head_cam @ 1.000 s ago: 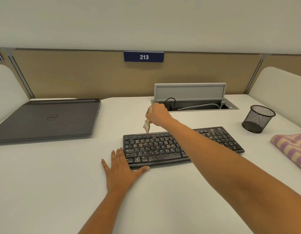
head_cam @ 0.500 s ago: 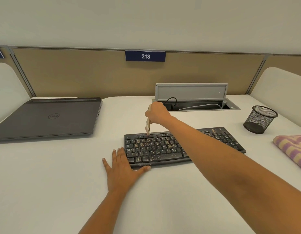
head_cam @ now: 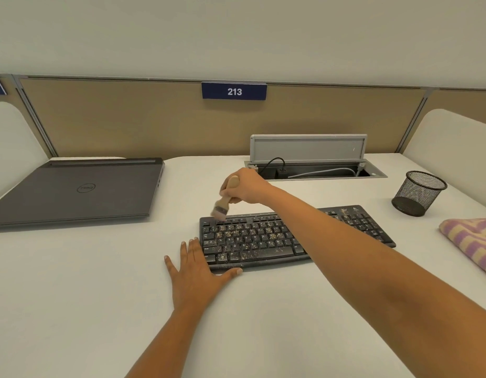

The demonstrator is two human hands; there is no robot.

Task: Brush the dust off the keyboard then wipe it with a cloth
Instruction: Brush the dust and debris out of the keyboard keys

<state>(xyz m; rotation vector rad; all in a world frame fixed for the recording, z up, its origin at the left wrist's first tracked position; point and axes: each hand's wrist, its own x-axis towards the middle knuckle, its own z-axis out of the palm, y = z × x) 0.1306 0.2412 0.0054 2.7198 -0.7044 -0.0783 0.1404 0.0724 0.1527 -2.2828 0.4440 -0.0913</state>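
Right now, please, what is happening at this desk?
A person is brushing a dusty black keyboard. The right hand grips a small wooden brush, its bristles at the keyboard's far left corner. The left hand lies flat on the desk at the keyboard's near left corner. Crumbs cover most keys. The striped cloth lies untouched at the right.

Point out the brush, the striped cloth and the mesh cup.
brush (head_cam: pixel 222 205): head view, on the band above the bristles.
striped cloth (head_cam: pixel 472 238): head view, on its top face.
mesh cup (head_cam: pixel 416 196): head view, on its side wall.
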